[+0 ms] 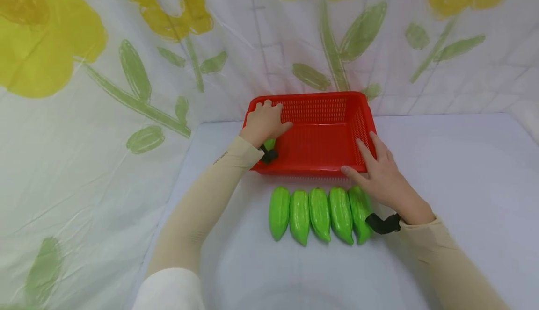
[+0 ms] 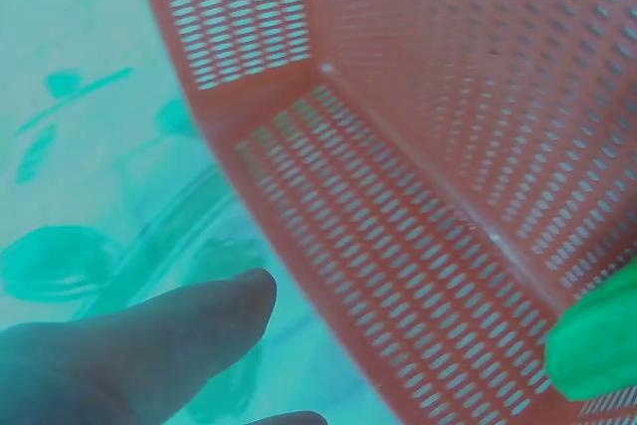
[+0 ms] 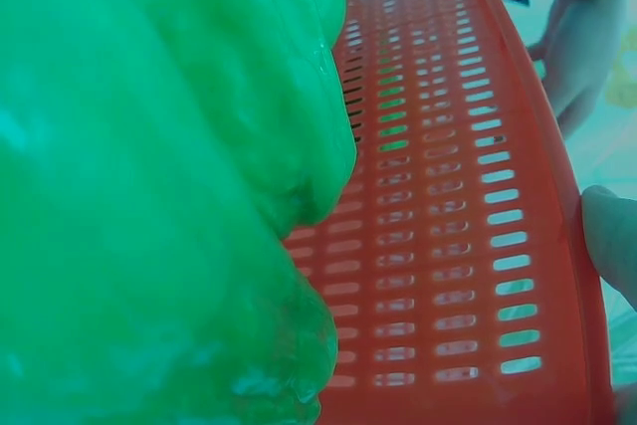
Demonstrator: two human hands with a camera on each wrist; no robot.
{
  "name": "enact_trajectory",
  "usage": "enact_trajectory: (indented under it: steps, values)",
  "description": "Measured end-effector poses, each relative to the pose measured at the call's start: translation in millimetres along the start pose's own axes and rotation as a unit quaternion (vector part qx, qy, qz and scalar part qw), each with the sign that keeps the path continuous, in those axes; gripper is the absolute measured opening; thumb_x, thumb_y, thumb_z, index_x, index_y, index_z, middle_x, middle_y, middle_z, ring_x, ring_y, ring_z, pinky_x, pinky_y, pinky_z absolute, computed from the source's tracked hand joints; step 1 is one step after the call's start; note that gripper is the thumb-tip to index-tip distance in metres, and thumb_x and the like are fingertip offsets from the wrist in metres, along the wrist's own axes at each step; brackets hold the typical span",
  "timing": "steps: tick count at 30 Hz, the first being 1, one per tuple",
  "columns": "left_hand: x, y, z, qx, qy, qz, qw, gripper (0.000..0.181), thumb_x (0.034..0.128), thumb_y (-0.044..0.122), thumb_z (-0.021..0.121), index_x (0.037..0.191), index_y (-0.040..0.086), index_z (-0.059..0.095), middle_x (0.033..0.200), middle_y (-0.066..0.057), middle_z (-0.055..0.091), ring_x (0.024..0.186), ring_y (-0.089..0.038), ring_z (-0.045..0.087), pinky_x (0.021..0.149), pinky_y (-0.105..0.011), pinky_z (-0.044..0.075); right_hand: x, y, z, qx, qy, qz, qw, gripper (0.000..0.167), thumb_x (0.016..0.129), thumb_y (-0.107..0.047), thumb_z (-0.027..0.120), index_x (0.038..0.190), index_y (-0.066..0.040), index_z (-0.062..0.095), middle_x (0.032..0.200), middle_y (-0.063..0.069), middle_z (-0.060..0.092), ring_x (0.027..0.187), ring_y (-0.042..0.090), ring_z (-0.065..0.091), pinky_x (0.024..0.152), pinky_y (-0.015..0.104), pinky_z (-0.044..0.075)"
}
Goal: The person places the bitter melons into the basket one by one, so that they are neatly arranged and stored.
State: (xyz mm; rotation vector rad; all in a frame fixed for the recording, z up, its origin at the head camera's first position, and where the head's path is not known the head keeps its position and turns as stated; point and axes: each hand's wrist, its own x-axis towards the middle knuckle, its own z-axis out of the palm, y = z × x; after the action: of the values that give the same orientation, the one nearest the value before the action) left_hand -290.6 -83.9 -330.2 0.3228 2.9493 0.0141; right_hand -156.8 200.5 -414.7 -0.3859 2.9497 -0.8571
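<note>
A red plastic basket (image 1: pixel 313 148) with slotted walls stands towards the back of the white table. Over its left side reaches my left hand (image 1: pixel 265 119), fingers spread around the rim and holding nothing visible. Below that wrist a glossy green pod-like vegetable (image 1: pixel 269 144) lies inside the basket, mostly hidden; its end (image 2: pixel 597 345) shows in the left wrist view. My right hand (image 1: pixel 383 174) is at the basket's front right corner, fingers spread and thumb at the rim. Several similar green ridged, pointed vegetables (image 1: pixel 320 214) lie side by side before the basket, the rightmost partly under the right hand.
A white cloth (image 1: pixel 252 53) printed with yellow flowers hangs behind the basket and along the left. The table (image 1: pixel 455 160) extends to the right of the basket. Black straps with small dark devices (image 1: pixel 383 224) sit at both wrists.
</note>
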Motion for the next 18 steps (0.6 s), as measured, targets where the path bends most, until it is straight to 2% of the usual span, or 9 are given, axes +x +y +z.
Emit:
enact_trajectory:
  steps: [6, 10, 14, 18]
  values:
    - [-21.9, -5.8, -7.5, -0.032, 0.039, 0.020, 0.9985, 0.072, 0.1016, 0.054, 0.058, 0.159, 0.013, 0.042, 0.161, -0.017, 0.039, 0.145, -0.037, 0.039, 0.112, -0.056, 0.046, -2.7, -0.5, 2.5, -0.002, 0.014, -0.006, 0.9999, 0.096, 0.101, -0.056, 0.059, 0.166, -0.001, 0.015, 0.172, 0.025, -0.007, 0.153, 0.057, 0.008, 0.107, 0.082, 0.030]
    - [-43.1, -8.0, -8.9, -0.042, 0.083, 0.046, 0.9946, 0.069, 0.1020, 0.051, 0.060, 0.156, 0.010, 0.046, 0.157, -0.018, 0.045, 0.141, -0.038, 0.044, 0.112, -0.052, 0.047, -3.3, -0.6, 4.5, 0.001, 0.022, -0.010, 0.9997, 0.095, 0.100, -0.054, 0.062, 0.165, 0.000, 0.017, 0.172, 0.025, -0.004, 0.153, 0.057, 0.011, 0.107, 0.082, 0.032]
    - [-69.4, -8.6, -5.0, -0.076, 0.134, 0.061, 0.9861, 0.067, 0.1006, 0.048, 0.063, 0.153, 0.009, 0.050, 0.154, -0.018, 0.048, 0.138, -0.037, 0.048, 0.102, -0.054, 0.055, -2.8, -0.5, 6.2, 0.000, 0.026, -0.008, 0.9996, 0.096, 0.100, -0.054, 0.062, 0.165, -0.001, 0.018, 0.172, 0.025, -0.003, 0.152, 0.057, 0.012, 0.106, 0.081, 0.033]
    - [-91.9, -8.4, 3.7, -0.117, 0.180, 0.083, 0.9731, 0.064, 0.0996, 0.044, 0.066, 0.151, 0.010, 0.052, 0.153, -0.015, 0.048, 0.138, -0.035, 0.048, 0.089, -0.055, 0.061, -0.6, 1.5, 4.4, 0.001, 0.034, -0.007, 0.9994, 0.095, 0.100, -0.053, 0.063, 0.165, -0.001, 0.019, 0.172, 0.025, -0.002, 0.152, 0.057, 0.012, 0.106, 0.081, 0.034]
